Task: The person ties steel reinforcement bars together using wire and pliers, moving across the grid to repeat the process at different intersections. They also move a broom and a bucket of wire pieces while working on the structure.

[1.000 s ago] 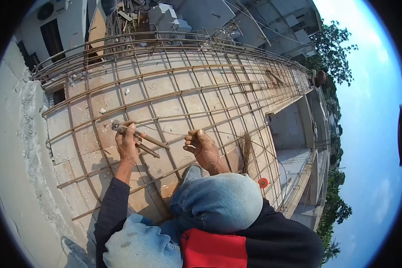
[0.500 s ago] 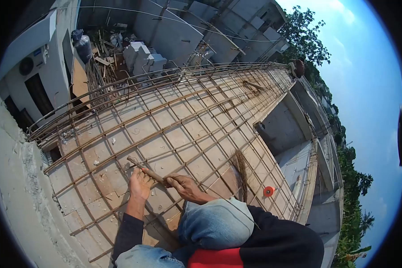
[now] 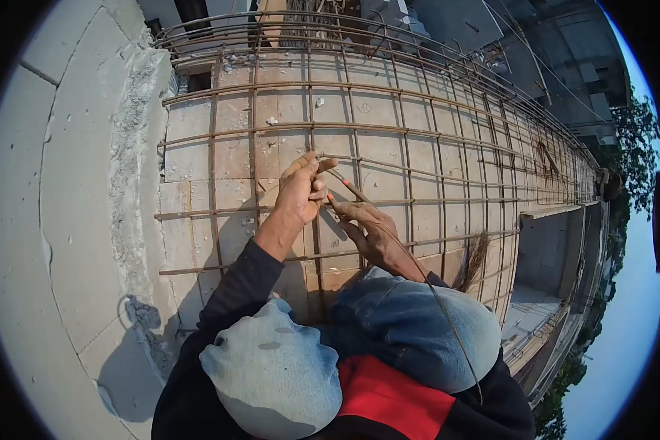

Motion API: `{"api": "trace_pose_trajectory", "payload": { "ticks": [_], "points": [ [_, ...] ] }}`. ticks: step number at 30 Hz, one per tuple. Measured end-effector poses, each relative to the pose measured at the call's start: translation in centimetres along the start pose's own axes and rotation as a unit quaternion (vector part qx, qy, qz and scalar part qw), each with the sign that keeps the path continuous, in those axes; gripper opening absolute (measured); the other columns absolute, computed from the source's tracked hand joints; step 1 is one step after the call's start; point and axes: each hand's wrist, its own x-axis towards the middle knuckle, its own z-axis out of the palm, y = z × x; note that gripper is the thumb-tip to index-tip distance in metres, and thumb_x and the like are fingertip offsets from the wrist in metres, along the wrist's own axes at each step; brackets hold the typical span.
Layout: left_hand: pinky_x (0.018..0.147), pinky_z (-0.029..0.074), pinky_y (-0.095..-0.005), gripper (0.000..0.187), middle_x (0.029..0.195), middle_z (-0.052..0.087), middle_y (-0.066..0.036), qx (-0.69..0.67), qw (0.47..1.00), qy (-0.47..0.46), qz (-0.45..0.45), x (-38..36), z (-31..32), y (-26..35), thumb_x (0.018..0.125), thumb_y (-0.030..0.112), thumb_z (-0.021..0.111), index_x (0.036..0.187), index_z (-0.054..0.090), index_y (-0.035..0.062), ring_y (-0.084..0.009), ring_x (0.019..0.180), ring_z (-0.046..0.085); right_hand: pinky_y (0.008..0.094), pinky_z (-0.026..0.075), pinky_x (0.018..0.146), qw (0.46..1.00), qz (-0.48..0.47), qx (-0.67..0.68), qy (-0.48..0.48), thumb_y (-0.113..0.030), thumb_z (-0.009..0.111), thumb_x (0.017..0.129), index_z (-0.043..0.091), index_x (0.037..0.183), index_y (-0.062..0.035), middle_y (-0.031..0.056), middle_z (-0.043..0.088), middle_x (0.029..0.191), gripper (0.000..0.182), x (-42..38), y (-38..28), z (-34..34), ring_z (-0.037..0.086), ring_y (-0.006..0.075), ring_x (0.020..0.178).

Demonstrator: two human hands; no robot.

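I look down on the rebar grid laid over the formwork, with the concrete wall to its left, and both hands meet above one bar crossing near that wall. My left hand is clenched around the pincer tool, whose red-marked handle points toward the right hand. That hand pinches the tie wire, which trails back over my knee; I judge the wire should stay taut for a snug twist.

hands at rebar grid, holding pincers
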Motion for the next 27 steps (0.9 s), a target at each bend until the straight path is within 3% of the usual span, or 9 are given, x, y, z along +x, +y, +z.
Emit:
{"api": "trace_pose_trajectory", "payload": {
  "ticks": [3, 7, 9, 13, 18, 19, 20, 24, 27],
  "points": [
    [0.039, 0.027, -0.0163, 0.021, 0.088, 0.064, -0.007, 0.208, 0.970, 0.001, -0.129, 1.4, -4.7, -0.5, 0.100, 0.013, 0.041, 0.116, 0.051, 0.0040, -0.0027, 0.051, 0.040, 0.0430, 0.045, 0.090, 0.968, 0.059, -0.244, 0.006, -0.016, 0.067, 0.083, 0.049, 0.130, -0.0063, 0.0205, 0.053, 0.123, 0.052, 0.9, 3.3, 1.0, 0.054, 0.0339, 0.110],
    [0.040, 0.025, -0.0159, 0.026, 0.082, 0.062, -0.003, 0.209, 0.975, -0.060, -0.048, -3.2, -3.9, 1.2, 0.099, 0.018, 0.047, 0.118, 0.056, 0.0030, -0.0013, 0.049, 0.037, 0.0459, 0.039, 0.094, 0.939, 0.160, -0.303, 0.002, -0.028, 0.067, 0.082, 0.043, 0.135, -0.0088, 0.0175, 0.049, 0.127, 0.061, -1.8, 10.3, 2.8, 0.046, 0.0364, 0.116],
    [0.041, 0.025, -0.0153, 0.028, 0.081, 0.061, -0.001, 0.165, 0.978, -0.089, 0.092, -4.7, -3.8, 3.2, 0.098, 0.021, 0.051, 0.121, 0.055, 0.0045, -0.0009, 0.048, 0.036, 0.0468, 0.038, 0.095, 0.956, 0.189, -0.222, 0.026, -0.028, 0.069, 0.081, 0.044, 0.133, -0.0051, 0.0208, 0.051, 0.125, 0.062, -2.6, 10.3, 4.3, 0.048, 0.0375, 0.113],
    [0.042, 0.025, -0.0145, 0.027, 0.078, 0.060, 0.000, 0.240, 0.940, -0.057, 0.235, -5.8, -3.1, 11.7, 0.098, 0.019, 0.051, 0.120, 0.056, 0.0045, 0.0003, 0.048, 0.034, 0.0445, 0.044, 0.082, 0.961, 0.186, -0.205, 0.022, -0.017, 0.059, 0.087, 0.061, 0.107, -0.0032, 0.0157, 0.062, 0.097, 0.024, -1.5, 12.9, 2.6, 0.056, 0.0359, 0.096],
    [0.045, 0.025, -0.0138, 0.028, 0.078, 0.059, -0.002, 0.467, 0.769, -0.022, 0.436, -13.2, 2.6, 26.2, 0.099, 0.017, 0.048, 0.119, 0.058, 0.0001, -0.0002, 0.048, 0.032, 0.0421, 0.045, 0.074, 0.955, 0.060, -0.290, 0.013, -0.014, 0.058, 0.088, 0.064, 0.097, -0.0033, 0.0157, 0.061, 0.086, 0.015, 1.5, 14.6, -2.6, 0.057, 0.0361, 0.084],
    [0.045, 0.025, -0.0141, 0.028, 0.077, 0.058, -0.002, 0.496, 0.727, -0.015, 0.475, -14.9, 4.2, 28.5, 0.099, 0.018, 0.048, 0.119, 0.058, 0.0000, -0.0004, 0.048, 0.032, 0.0420, 0.047, 0.075, 0.938, 0.148, -0.312, -0.038, -0.016, 0.060, 0.086, 0.065, 0.099, -0.0020, 0.0170, 0.064, 0.091, 0.019, 2.3, 14.9, -4.0, 0.060, 0.0357, 0.084],
    [0.044, 0.026, -0.0143, 0.028, 0.077, 0.058, -0.002, 0.526, 0.684, -0.014, 0.505, -16.4, 5.8, 30.4, 0.099, 0.018, 0.048, 0.118, 0.058, -0.0001, -0.0006, 0.048, 0.033, 0.0438, 0.048, 0.077, 0.955, 0.105, -0.276, -0.004, -0.020, 0.065, 0.082, 0.065, 0.105, -0.0034, 0.0183, 0.064, 0.091, 0.028, 3.1, 16.7, -5.4, 0.061, 0.0357, 0.087],
    [0.044, 0.027, -0.0151, 0.028, 0.074, 0.058, -0.002, 0.604, 0.564, -0.038, 0.562, -19.4, 12.5, 34.2, 0.099, 0.018, 0.048, 0.117, 0.058, -0.0004, -0.0014, 0.047, 0.034, 0.0389, 0.050, 0.088, 0.958, -0.049, -0.238, 0.153, -0.024, 0.063, 0.088, 0.054, 0.129, -0.0116, 0.0144, 0.057, 0.124, 0.043, 13.7, 1.7, -11.5, 0.060, 0.0266, 0.106],
    [0.043, 0.027, -0.0158, 0.028, 0.072, 0.058, -0.002, 0.662, 0.516, -0.066, 0.539, -19.2, 17.1, 35.1, 0.099, 0.019, 0.048, 0.116, 0.058, -0.0006, -0.0019, 0.047, 0.035, 0.0344, 0.054, 0.078, 0.817, -0.256, -0.376, 0.353, -0.020, 0.060, 0.091, 0.060, 0.122, -0.0098, 0.0124, 0.065, 0.105, 0.033, 19.7, -11.7, -16.1, 0.065, 0.0240, 0.094]
  ]
}}
